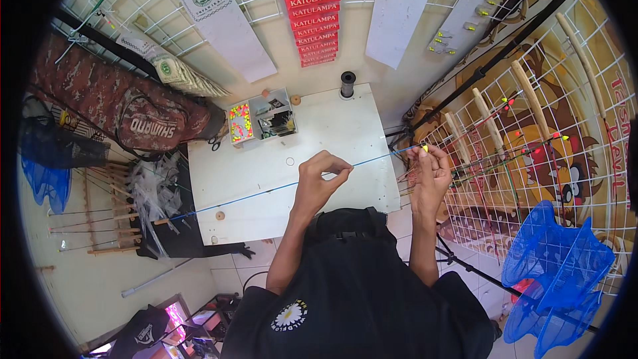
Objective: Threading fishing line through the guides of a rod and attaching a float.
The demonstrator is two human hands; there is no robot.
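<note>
A thin blue fishing rod (266,191) slants across the white table, its short wooden handle end (161,221) past the left edge and its tip toward the right. My left hand (318,183) is above the middle of the table, thumb and forefinger pinched together at the rod. Beyond the table's right edge, my right hand (430,179) is closed with its fingertips round a small yellow-green fishing float (425,149) beside the rod's tip. Whether the float touches the rod is too small to tell.
On the white table (312,126) stand a compartment box (278,100) with small packets, a case of bright floats (240,123), scissors (214,142) and a dark spool (347,84). Rods hang on a wire rack (478,179) at right, near blue nets (558,272). A camouflage bag (133,103) lies left.
</note>
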